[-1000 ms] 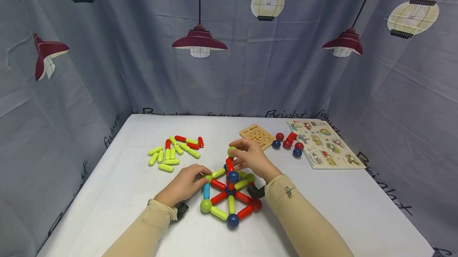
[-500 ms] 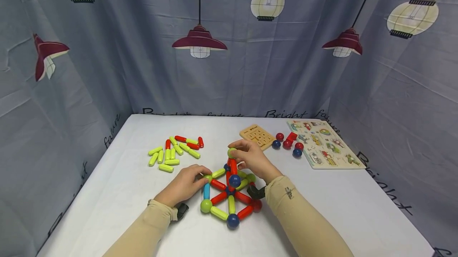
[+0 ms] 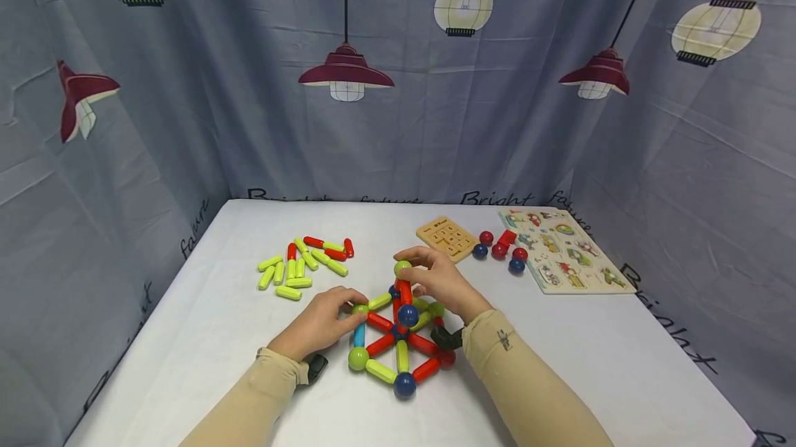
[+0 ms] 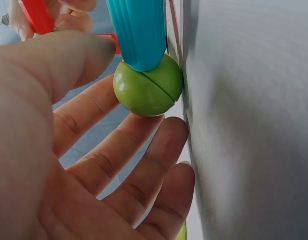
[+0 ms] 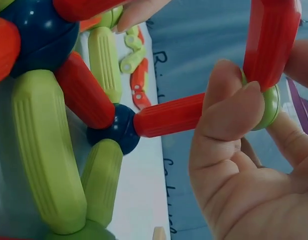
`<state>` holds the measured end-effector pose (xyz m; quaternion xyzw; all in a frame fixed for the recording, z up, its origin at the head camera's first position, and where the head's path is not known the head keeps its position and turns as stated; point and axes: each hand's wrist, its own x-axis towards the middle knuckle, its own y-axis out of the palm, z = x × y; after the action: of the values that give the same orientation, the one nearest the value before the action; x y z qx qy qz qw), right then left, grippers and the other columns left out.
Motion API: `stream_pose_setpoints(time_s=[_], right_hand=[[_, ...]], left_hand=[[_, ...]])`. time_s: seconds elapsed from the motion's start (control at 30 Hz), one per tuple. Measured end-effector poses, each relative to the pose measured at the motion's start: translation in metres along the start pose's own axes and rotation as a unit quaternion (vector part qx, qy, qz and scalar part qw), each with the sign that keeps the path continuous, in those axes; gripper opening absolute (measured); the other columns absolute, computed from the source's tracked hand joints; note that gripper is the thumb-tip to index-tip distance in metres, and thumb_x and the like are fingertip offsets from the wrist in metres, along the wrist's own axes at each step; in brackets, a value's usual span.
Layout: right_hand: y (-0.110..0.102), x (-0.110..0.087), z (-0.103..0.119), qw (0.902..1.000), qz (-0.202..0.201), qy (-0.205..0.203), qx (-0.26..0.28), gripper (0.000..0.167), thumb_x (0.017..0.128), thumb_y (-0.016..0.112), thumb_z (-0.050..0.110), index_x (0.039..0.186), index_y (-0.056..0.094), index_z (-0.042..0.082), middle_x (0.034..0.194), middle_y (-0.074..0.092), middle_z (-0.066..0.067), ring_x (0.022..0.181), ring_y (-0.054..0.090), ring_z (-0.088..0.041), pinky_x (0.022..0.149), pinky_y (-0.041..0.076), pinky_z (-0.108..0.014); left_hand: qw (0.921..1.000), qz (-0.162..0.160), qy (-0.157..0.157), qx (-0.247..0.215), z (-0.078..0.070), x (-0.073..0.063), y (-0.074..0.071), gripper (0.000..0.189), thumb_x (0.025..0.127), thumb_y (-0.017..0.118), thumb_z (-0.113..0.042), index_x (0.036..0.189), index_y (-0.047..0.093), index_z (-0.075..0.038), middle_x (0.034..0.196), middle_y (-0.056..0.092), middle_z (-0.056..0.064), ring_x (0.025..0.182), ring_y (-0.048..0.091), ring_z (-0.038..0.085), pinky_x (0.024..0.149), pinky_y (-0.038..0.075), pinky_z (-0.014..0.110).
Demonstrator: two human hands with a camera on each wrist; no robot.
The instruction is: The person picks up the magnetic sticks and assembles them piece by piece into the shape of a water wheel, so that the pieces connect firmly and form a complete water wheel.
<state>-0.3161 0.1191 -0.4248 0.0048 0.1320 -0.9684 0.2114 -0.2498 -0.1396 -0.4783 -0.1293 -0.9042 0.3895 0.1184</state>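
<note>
A wheel-like frame of magnetic rods and balls lies on the white table, with a dark blue hub ball [image 3: 400, 331]. My left hand [image 3: 320, 319] holds the green ball [image 3: 359, 309] at the frame's left, thumb and fingers about it; a light blue rod [image 4: 139, 32] joins that ball. My right hand [image 3: 441, 281] pinches a raised green ball [image 3: 402, 268] above the far side. One red rod [image 5: 173, 115] links this ball to a dark blue ball [image 5: 116, 131] of the frame. Another red rod [image 3: 405, 291] slopes from it towards a nearer blue ball [image 3: 408, 315].
Loose yellow-green and red rods [image 3: 300, 282] lie at the back left. A wooden number board [image 3: 446, 238], several red and blue balls [image 3: 499, 251] and a picture board [image 3: 562, 253] are at the back right. A patterned curtain [image 3: 398, 143] surrounds the table.
My right hand and its green ball have come down slightly. The sloping red rod and its blue ball swung a little right and down, then stayed. My left hand keeps its place.
</note>
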Motion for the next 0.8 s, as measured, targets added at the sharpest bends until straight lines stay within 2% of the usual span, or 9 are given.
stream_pose_setpoints(time_s=[0.17,0.37,0.47,0.57,0.63,0.7,0.77,0.8], right_hand=[[0.0,-0.001,-0.002,0.9994,0.006,-0.01,-0.034,0.036,0.091,0.078,0.028,0.127,0.07,0.026,0.129,0.066,-0.003,0.106,0.064,-0.025,0.082,0.059,-0.037],[0.001,-0.002,-0.001,0.9995,-0.006,-0.01,-0.029,0.033,0.098,0.071,0.032,0.129,0.069,0.022,0.127,0.066,-0.006,0.1,0.065,-0.022,0.078,0.058,-0.033],[-0.005,-0.004,-0.004,0.9978,-0.048,-0.018,-0.042,0.03,0.101,0.064,0.027,0.129,0.069,0.016,0.126,0.067,-0.01,0.086,0.068,-0.023,0.068,0.055,-0.03],[-0.019,-0.011,-0.01,0.9913,-0.077,-0.005,-0.106,0.025,0.1,0.06,0.02,0.122,0.069,0.011,0.12,0.067,-0.012,0.079,0.065,-0.023,0.064,0.051,-0.028],[-0.03,-0.018,-0.016,0.9842,-0.062,0.021,-0.165,0.023,0.097,0.062,0.016,0.118,0.07,0.009,0.114,0.066,-0.011,0.081,0.062,-0.024,0.067,0.05,-0.03],[-0.039,-0.026,-0.025,0.9757,-0.024,0.034,-0.215,0.021,0.094,0.066,0.015,0.114,0.07,0.01,0.11,0.065,-0.008,0.085,0.058,-0.023,0.071,0.049,-0.032],[-0.043,-0.032,-0.036,0.9709,0.003,0.039,-0.236,0.02,0.092,0.07,0.015,0.112,0.071,0.015,0.11,0.065,-0.005,0.086,0.058,-0.024,0.073,0.05,-0.034],[-0.044,-0.035,-0.042,0.9716,0.008,0.039,-0.233,0.02,0.092,0.072,0.015,0.111,0.072,0.017,0.11,0.065,-0.004,0.086,0.059,-0.024,0.074,0.05,-0.035]], left_hand=[[1.0,0.0,-0.003,-0.003,0.001,0.0,0.0,0.026,0.098,0.072,-0.031,0.123,0.069,-0.025,0.119,0.066,-0.008,0.107,0.064,0.013,0.096,0.054,0.041],[1.0,-0.003,0.001,-0.006,0.001,-0.001,0.001,0.025,0.098,0.072,-0.029,0.122,0.069,-0.025,0.119,0.066,-0.008,0.108,0.064,0.013,0.096,0.054,0.042],[0.9999,-0.007,0.008,-0.001,0.003,-0.002,0.002,0.024,0.099,0.071,-0.027,0.123,0.069,-0.024,0.119,0.066,-0.008,0.107,0.064,0.012,0.096,0.054,0.04],[0.9998,-0.012,0.017,0.009,0.003,-0.001,0.004,0.024,0.1,0.07,-0.024,0.124,0.07,-0.023,0.119,0.067,-0.007,0.105,0.063,0.011,0.095,0.054,0.039],[0.9996,-0.014,0.02,0.012,0.004,0.0,0.004,0.024,0.1,0.07,-0.021,0.123,0.07,-0.022,0.118,0.067,-0.007,0.103,0.063,0.011,0.094,0.055,0.038],[0.9996,-0.015,0.019,0.013,0.004,0.001,0.004,0.023,0.099,0.07,-0.02,0.123,0.07,-0.021,0.117,0.068,-0.006,0.102,0.062,0.011,0.093,0.055,0.038],[0.9997,-0.017,0.017,0.01,0.004,0.003,0.002,0.024,0.099,0.071,-0.019,0.122,0.07,-0.021,0.116,0.068,-0.006,0.101,0.062,0.011,0.092,0.055,0.037],[0.9997,-0.019,0.016,0.008,0.004,0.003,0.002,0.024,0.098,0.071,-0.019,0.122,0.07,-0.021,0.115,0.067,-0.006,0.101,0.062,0.011,0.092,0.055,0.037]])
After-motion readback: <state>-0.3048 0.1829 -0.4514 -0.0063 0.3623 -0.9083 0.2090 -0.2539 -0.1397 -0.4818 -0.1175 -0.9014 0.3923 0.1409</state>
